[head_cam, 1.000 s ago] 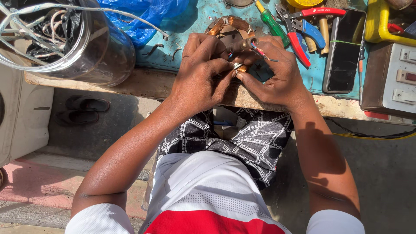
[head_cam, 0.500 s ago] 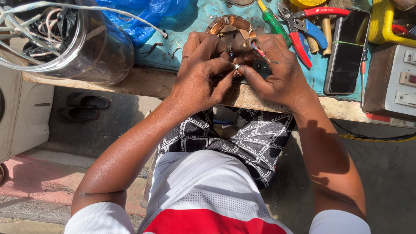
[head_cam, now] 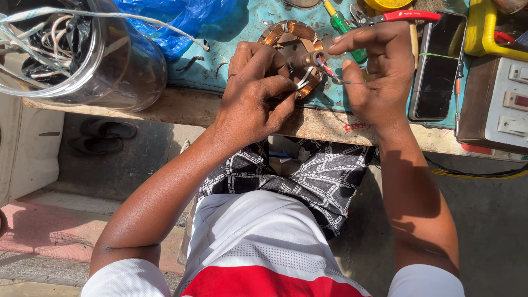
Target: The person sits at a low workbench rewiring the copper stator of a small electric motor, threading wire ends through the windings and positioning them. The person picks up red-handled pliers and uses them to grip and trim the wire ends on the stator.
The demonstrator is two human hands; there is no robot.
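The left hand [head_cam: 253, 93] is closed on the near edge of a round motor stator with copper windings [head_cam: 291, 52], which lies on the blue-topped table [head_cam: 242, 33] close to its front edge. Its fingers press a bundle of pale lead wires [head_cam: 303, 78] against the coils. The right hand [head_cam: 379, 71] is raised just beside the stator, thumb and forefinger pinched together on a thin wire [head_cam: 336, 80] with red insulation that runs back to the winding; whether its bared tip is already twisted to another lead is hard to tell at this size.

The step in hand looks like sorting and joining the winding leads. Judging from the grip, the next move calls for a steady hold on the stator while the fine wire is drawn taut and guided to its mate, gently enough not to snap or nick the strand.

Around the work lie a green-handled screwdriver [head_cam: 342, 22], red-handled pliers [head_cam: 407, 16], a dark phone [head_cam: 437, 66] and a switch box [head_cam: 509, 104] at the right. A clear jar holding cables [head_cam: 71, 55] and a blue plastic bag [head_cam: 176, 19] sit to the left
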